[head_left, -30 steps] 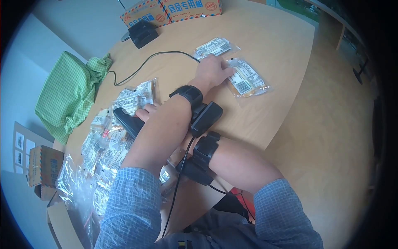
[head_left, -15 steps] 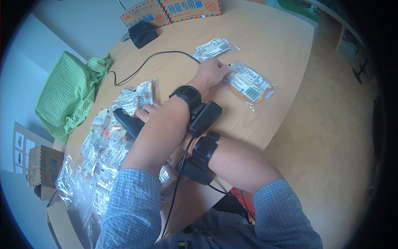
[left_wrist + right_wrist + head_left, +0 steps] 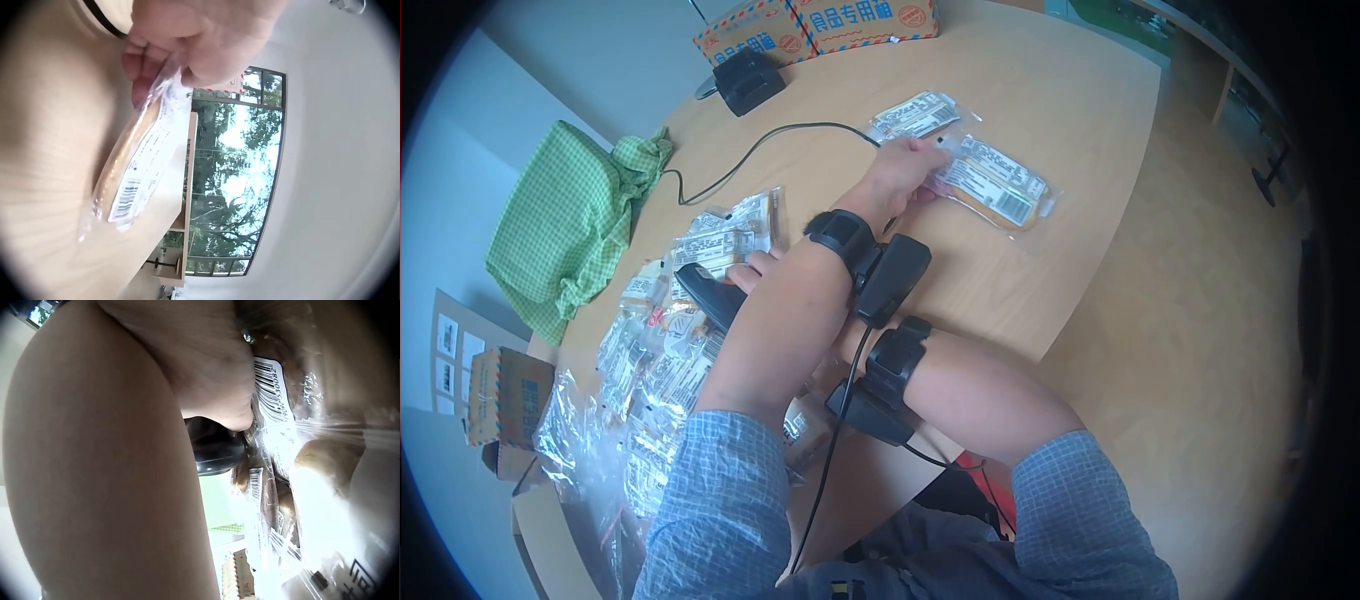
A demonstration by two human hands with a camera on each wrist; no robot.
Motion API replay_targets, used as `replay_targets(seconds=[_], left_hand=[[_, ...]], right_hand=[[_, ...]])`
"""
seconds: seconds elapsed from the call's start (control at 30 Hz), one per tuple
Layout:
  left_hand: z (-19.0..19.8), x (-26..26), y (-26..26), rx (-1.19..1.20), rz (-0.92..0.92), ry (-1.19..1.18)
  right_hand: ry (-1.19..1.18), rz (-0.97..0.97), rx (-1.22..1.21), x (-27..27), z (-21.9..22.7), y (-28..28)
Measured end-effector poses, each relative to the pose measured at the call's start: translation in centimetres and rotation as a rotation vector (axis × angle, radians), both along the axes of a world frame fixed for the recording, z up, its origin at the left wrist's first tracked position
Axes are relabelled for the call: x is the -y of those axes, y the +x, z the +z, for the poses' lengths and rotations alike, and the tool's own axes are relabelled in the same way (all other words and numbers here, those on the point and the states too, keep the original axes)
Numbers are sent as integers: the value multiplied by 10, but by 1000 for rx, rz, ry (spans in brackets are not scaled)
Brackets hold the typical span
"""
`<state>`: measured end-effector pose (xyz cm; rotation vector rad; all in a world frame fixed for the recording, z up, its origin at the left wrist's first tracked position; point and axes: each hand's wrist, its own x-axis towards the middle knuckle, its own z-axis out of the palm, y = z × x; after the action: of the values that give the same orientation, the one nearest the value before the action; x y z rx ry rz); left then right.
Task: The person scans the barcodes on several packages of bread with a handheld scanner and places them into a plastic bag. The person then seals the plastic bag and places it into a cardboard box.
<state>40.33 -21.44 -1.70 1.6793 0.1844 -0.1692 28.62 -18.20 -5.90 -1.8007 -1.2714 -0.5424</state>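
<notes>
My left hand (image 3: 902, 168) reaches across over the right forearm and pinches the near-left end of a clear-wrapped bread pack (image 3: 997, 182). In the left wrist view the pack (image 3: 139, 159) hangs tilted from the fingers, with its white barcode label showing. A second wrapped pack (image 3: 917, 113) lies flat just beyond that hand. Under the left forearm, my right hand (image 3: 757, 268) grips a black handheld scanner (image 3: 710, 295), mostly hidden by the forearm. In the right wrist view the scanner (image 3: 215, 447) shows dark beneath the palm, beside the heaped packs (image 3: 273, 390).
A pile of wrapped packs (image 3: 665, 370) covers the table's left side. Behind are a green checked cloth (image 3: 570, 225), a black stand (image 3: 747, 82) and printed cartons (image 3: 860, 20). A cable (image 3: 790, 127) crosses the table (image 3: 1040, 95). Another carton (image 3: 510, 400) stands far left.
The left hand first lay against the near pack, which slid towards me and then back slightly. Now the thumb and fingers pinch its end and it tilts. The right hand stays put.
</notes>
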Motion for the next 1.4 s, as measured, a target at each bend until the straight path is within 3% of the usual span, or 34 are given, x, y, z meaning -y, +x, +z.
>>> replay_targets(seconds=[0.03,0.1,0.2,0.33,0.4,0.57,0.63,0.67,0.8,0.83,0.87,1.03,1.13,1.23,1.33,1.4], left_hand=[[1,-1,0,2,1,-1],[3,-4,0,-98,-200,-65],[5,-5,-3,-143,-348,-82],[5,5,-11,-61,-310,-245],[7,7,-14,-19,-229,-157],[13,3,-13,110,-167,-224],[23,1,-13,190,-164,-285],[31,-3,-17,278,-109,-353],[73,-41,-48,576,11,-436],[84,-56,-61,625,44,-402],[93,-73,-77,674,78,-366],[94,-174,-147,817,411,-278],[66,-225,-181,846,609,-279],[20,-260,-198,752,658,-214],[18,-242,-199,667,723,-278],[24,-230,-197,695,630,-352]], right_hand=[[10,-13,18,-2,-2,1],[-8,-10,2,0,-2,1],[-47,0,-27,4,3,0],[-29,-7,-13,2,2,-2],[-20,-21,-3,0,-1,-4],[-38,-50,2,-3,-5,-3],[138,171,-208,-21,-26,8],[137,170,-204,-17,-23,9],[374,473,-639,7,3,5],[312,439,-561,5,8,9],[-106,32,-76,16,25,5],[-167,15,-91,21,33,1],[-88,54,-118,17,29,0],[-65,24,-91,19,39,-6],[-46,34,-68,22,45,-9],[-41,34,-54,19,43,-9]])
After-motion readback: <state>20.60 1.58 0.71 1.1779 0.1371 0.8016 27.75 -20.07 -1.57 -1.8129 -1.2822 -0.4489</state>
